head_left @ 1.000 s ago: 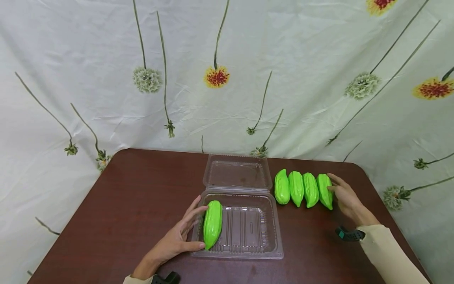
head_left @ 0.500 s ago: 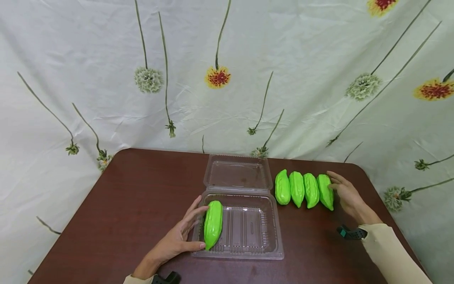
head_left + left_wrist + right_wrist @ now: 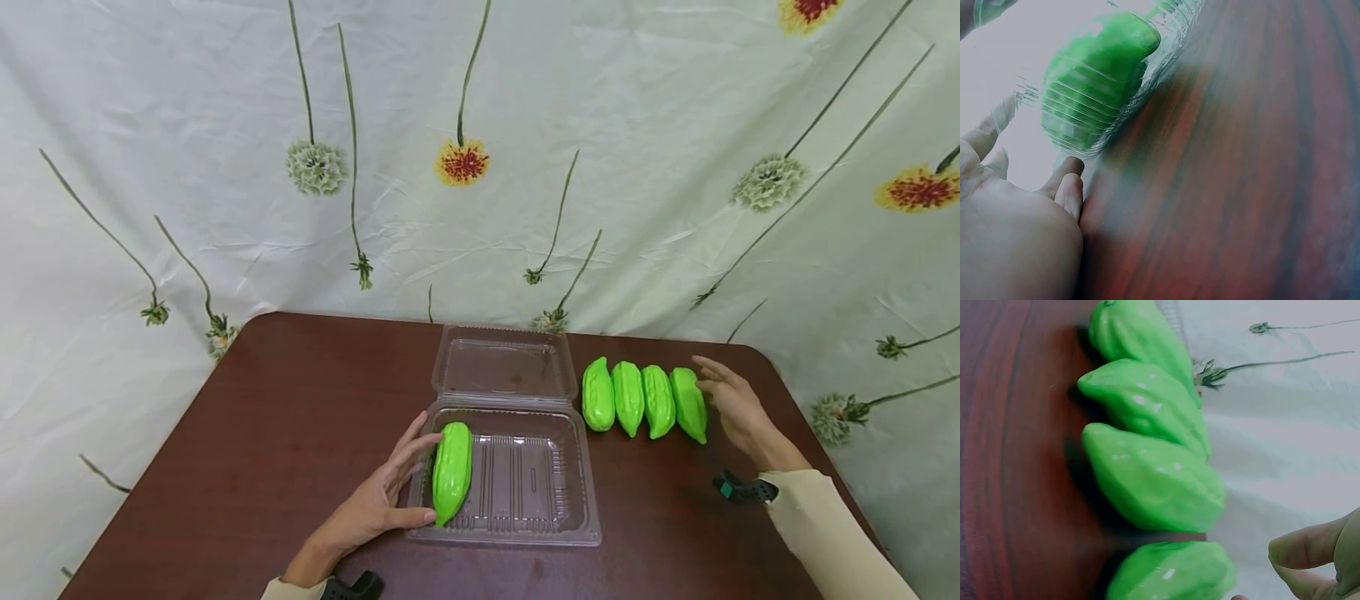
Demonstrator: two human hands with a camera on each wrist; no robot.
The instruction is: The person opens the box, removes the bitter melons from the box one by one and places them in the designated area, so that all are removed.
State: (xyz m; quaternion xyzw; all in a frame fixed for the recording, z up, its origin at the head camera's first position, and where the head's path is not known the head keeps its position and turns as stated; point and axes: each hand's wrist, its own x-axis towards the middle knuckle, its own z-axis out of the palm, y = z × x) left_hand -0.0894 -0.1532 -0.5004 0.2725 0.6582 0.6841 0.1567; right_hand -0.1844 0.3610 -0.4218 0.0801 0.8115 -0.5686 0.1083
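Note:
A clear plastic clamshell box (image 3: 517, 492) stands with its lid (image 3: 502, 362) folded back. Inside, along the left wall, lies a bright green, ridged bitter gourd (image 3: 452, 473); in the left wrist view this gourd (image 3: 1094, 75) shows through the plastic. My left hand (image 3: 375, 498) rests at the box's left side, fingers and thumb spread along the rim. Right of the box, several similar gourds stand in a row, the rightmost gourd (image 3: 688, 405) closest to my right hand (image 3: 738, 412). Its fingers are loosely bent around nothing; the right wrist view shows a gap before the gourd (image 3: 1172, 575).
The dark red-brown table (image 3: 315, 392) has rounded far corners. A white cloth (image 3: 390, 208) printed with flowers hangs behind and to the sides. Three more gourds (image 3: 597, 396) lie between the box and the rightmost one.
My right hand has shifted slightly away from the rightmost gourd, its fingertips lifting off its edge. My left hand, the box and the gourds stay as they were.

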